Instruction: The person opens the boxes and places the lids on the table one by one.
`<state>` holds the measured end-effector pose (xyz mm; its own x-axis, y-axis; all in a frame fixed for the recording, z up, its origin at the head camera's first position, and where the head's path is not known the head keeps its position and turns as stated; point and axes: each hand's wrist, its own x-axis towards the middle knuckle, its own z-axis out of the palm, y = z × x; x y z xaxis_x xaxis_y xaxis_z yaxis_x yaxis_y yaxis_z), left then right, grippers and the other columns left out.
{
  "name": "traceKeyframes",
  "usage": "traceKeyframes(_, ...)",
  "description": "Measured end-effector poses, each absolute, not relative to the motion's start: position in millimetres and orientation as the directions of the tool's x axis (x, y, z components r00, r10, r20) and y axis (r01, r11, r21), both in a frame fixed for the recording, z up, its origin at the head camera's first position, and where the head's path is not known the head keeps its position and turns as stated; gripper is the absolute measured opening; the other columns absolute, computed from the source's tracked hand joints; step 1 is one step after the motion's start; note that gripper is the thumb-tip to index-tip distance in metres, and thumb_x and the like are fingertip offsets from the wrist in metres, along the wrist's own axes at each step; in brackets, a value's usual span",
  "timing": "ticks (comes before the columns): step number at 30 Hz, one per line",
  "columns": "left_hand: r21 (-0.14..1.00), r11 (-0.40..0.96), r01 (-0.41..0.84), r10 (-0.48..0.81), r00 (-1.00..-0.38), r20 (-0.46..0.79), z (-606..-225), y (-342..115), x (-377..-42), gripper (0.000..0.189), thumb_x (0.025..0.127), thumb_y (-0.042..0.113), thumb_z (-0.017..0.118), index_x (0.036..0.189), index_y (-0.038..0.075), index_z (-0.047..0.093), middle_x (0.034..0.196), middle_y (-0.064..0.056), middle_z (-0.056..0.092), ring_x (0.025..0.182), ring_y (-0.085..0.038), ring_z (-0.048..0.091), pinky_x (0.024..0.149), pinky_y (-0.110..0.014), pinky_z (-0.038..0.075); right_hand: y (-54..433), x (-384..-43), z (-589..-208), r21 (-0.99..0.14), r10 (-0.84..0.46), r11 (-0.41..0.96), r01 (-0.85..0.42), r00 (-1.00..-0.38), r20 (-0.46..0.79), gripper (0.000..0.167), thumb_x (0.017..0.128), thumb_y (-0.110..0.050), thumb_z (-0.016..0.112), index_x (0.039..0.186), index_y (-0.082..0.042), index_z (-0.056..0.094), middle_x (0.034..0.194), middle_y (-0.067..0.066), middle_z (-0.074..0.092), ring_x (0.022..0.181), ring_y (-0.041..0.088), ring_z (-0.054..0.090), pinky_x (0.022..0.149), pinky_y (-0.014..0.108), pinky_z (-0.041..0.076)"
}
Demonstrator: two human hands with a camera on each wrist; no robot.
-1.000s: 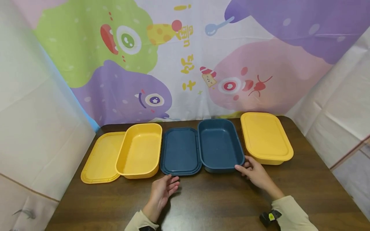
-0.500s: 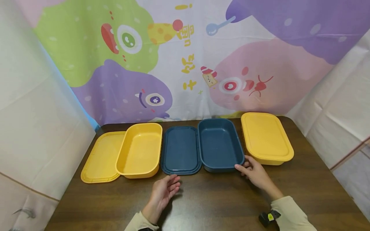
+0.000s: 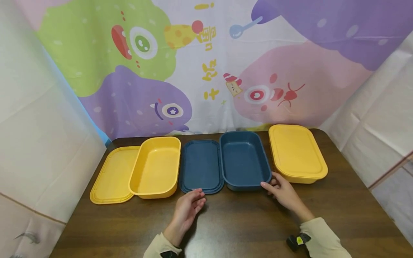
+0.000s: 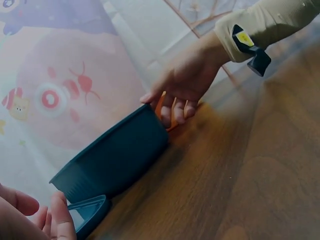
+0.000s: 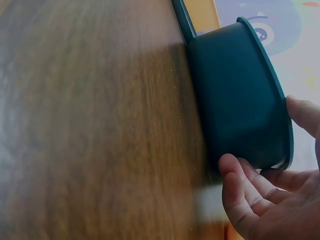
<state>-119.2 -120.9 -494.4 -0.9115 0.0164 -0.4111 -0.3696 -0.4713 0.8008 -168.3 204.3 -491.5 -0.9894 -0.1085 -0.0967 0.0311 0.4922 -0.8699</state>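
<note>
In the head view my right hand (image 3: 284, 191) is at the near right corner of an open dark blue food container (image 3: 246, 161). Its thumb lies on the rim while the fingers curl against the outer wall, as the right wrist view shows of the hand (image 5: 280, 200) and container (image 5: 240, 95). Left of that container lies a flat dark blue lid (image 3: 201, 165), its edge close against the container. My left hand (image 3: 187, 209), fingers loosely bent, is at the lid's near edge and overlaps it in the head view; it holds nothing.
Further left, an open yellow container (image 3: 156, 166) partly covers a yellow lid (image 3: 113, 175). On the right stands a yellow container with its lid on (image 3: 298, 152). All rest on a brown wooden table (image 3: 238, 229) before a cartoon-printed cloth (image 3: 213, 118).
My left hand has moved right and slightly forward, over the near edge of the blue lid. My right hand keeps its hold on the blue container, which has barely shifted.
</note>
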Motion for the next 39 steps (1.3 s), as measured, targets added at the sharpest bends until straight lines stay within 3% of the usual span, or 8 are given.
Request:
traceKeyframes(7,0.885,-0.316,-0.341,0.0,-0.933,-0.36,-493.2,-108.9,-125.7,0.034,0.097,0.006,0.047,0.124,-0.014,0.052,0.09,0.0,0.068,0.071,-0.005,0.064,0.067,-0.019,0.051,205.2,-169.9,-491.8,-0.867,-0.108,0.497,0.023,-0.99,-0.088,0.061,0.092,-0.032,0.066,0.138,0.002,0.045,0.089,0.01,0.063,0.074,0.016,0.061,0.061,0.026,0.051)
traceKeyframes(17,0.977,-0.056,-0.206,-0.063,-0.976,-0.21,-484.6,-88.9,-133.5,0.028,0.095,0.006,0.052,0.114,-0.012,0.061,0.105,-0.021,0.068,0.075,-0.009,0.063,0.071,-0.024,0.054,209.2,-169.2,-482.5,-0.831,-0.11,0.556,0.025,-0.989,-0.103,0.066,0.093,-0.034,0.065,0.139,0.008,0.043,0.098,0.015,0.065,0.079,0.02,0.064,0.065,0.026,0.052)
traceKeyframes(24,0.992,0.048,-0.115,-0.086,-0.99,-0.111,-477.8,-74.2,-135.6,0.024,0.093,0.0,0.053,0.11,-0.012,0.064,0.107,-0.029,0.067,0.082,-0.018,0.064,0.073,-0.026,0.053,214.6,-167.8,-478.0,-0.788,-0.136,0.616,-0.001,-0.985,-0.105,0.06,0.094,-0.033,0.064,0.133,0.01,0.049,0.098,0.016,0.068,0.081,0.022,0.067,0.069,0.026,0.053)
traceKeyframes(32,0.997,0.073,-0.026,-0.118,-0.993,-0.017,-477.6,-62.1,-141.7,0.02,0.091,0.0,0.056,0.107,-0.007,0.068,0.103,-0.026,0.069,0.076,-0.007,0.057,0.067,-0.015,0.046,219.4,-165.6,-465.6,-0.741,-0.179,0.668,-0.061,-0.981,-0.081,0.054,0.094,-0.031,0.064,0.128,0.01,0.054,0.101,0.016,0.069,0.081,0.017,0.063,0.069,0.026,0.052)
traceKeyframes(39,0.994,0.103,0.037,-0.12,-0.992,0.05,-470.7,-53.2,-142.2,0.019,0.09,0.001,0.06,0.105,-0.004,0.069,0.104,-0.023,0.071,0.085,-0.015,0.064,0.07,-0.015,0.045,221.3,-163.5,-459.8,-0.71,-0.193,0.698,-0.09,-0.979,-0.066,0.048,0.095,-0.032,0.063,0.124,0.006,0.058,0.1,0.013,0.069,0.082,0.016,0.06,0.068,0.026,0.05)
